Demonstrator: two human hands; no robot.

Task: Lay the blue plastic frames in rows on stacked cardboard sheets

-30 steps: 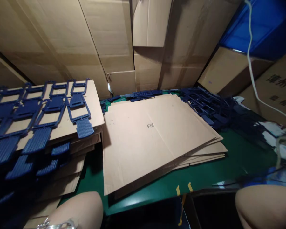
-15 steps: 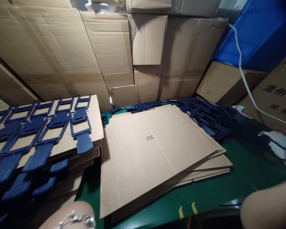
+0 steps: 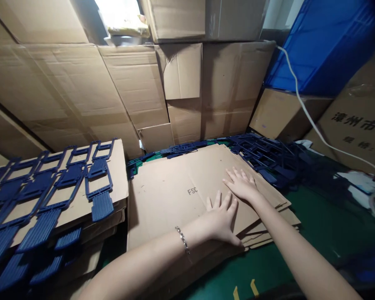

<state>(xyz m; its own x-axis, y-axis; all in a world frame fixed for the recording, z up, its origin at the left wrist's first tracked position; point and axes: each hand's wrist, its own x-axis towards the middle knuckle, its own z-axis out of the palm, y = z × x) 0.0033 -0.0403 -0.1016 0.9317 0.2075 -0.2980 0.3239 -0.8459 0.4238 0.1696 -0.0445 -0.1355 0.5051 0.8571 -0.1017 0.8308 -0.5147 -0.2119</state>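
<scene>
A stack of flat brown cardboard sheets (image 3: pixel 162 196), the top one printed "FSC", lies on the green table (image 3: pixel 318 225). My left hand (image 3: pixel 218 218), with a bracelet on the wrist, rests flat on the top sheet, fingers spread. My right hand (image 3: pixel 242 185) lies flat just beyond it on the same sheet, fingers stretched out toward a heap of dark blue plastic frames (image 3: pixel 265 156). Neither hand holds anything.
At the left, a second cardboard stack (image 3: pixel 118 183) carries rows of blue plastic frames (image 3: pixel 65 183). Cardboard boxes (image 3: pixel 181 83) wall off the back. A blue crate (image 3: pixel 321 46), a white cable (image 3: pixel 312 125) and printed cartons (image 3: pixel 359 125) are at the right.
Both arms have reached forward from the bottom edge and the hands now lie flat on the top sheet. The camera has tilted up, showing more of the boxes.
</scene>
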